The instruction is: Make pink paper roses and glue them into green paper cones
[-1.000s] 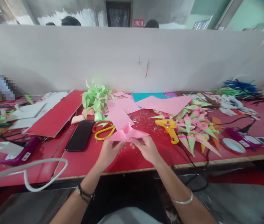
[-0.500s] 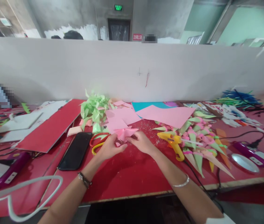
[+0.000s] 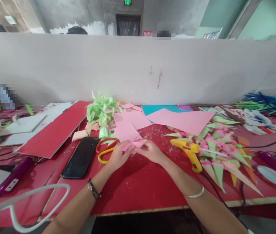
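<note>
My left hand (image 3: 117,157) and my right hand (image 3: 152,151) meet over the red table (image 3: 140,185), both pinching a small folded pink paper piece (image 3: 134,144) between their fingertips. The paper is pressed low, close to the tabletop. Just left of my left hand lie scissors with red and yellow handles (image 3: 104,150). A black phone (image 3: 81,157) rests further left. A yellow glue gun (image 3: 189,152) lies to the right of my right hand.
Loose pink sheets (image 3: 181,120) and a heap of green paper scraps (image 3: 101,112) lie behind my hands. Several green and pink paper cones (image 3: 220,152) pile at the right. A red board (image 3: 55,131), a purple device (image 3: 6,178) and a white cable (image 3: 35,195) occupy the left. A partition wall (image 3: 138,68) closes the back.
Both hands moved forward from the table's front edge toward the scissors. The pink paper, spread wide earlier, is now folded small and held low between the fingertips.
</note>
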The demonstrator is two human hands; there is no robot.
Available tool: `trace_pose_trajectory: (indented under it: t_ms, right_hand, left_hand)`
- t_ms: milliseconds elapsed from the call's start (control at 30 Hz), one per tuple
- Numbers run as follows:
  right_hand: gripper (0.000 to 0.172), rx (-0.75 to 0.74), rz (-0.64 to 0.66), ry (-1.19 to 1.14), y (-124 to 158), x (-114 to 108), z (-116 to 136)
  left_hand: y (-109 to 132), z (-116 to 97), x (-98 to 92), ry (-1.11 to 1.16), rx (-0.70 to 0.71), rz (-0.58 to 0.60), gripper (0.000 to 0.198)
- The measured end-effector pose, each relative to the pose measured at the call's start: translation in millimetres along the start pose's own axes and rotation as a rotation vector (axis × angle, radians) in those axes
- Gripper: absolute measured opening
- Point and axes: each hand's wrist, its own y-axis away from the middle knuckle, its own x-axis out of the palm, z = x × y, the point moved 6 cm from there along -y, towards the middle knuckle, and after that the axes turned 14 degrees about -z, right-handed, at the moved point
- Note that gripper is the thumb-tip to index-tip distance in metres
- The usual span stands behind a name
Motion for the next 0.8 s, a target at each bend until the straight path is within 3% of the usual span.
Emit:
trace_pose_trajectory:
  t_ms: [167, 533, 700, 800]
  right_hand:
    - [0.018, 0.156, -0.205, -0.108, -2.6, -13.4, -8.7]
    - [0.024, 0.191, -0.334, -0.207, -1.0, -14.8, -12.8]
    - [0.028, 0.419, -0.211, -0.384, 4.1, 0.9, -26.7]
    - [0.028, 0.409, -0.109, -0.343, 5.7, 7.7, -26.5]
  left_hand:
    - [0.7, 4.0, 2.9, 0.016, -0.025, -0.016, 0.028]
    - [0.3, 13.5, 6.8, 0.073, -0.205, -0.042, 0.026]
    - [0.8, 13.8, 6.8, 0.120, -0.187, -0.042, 0.025]
    - [0.6, 15.9, 5.5, 0.135, -0.179, -0.046, 0.027]
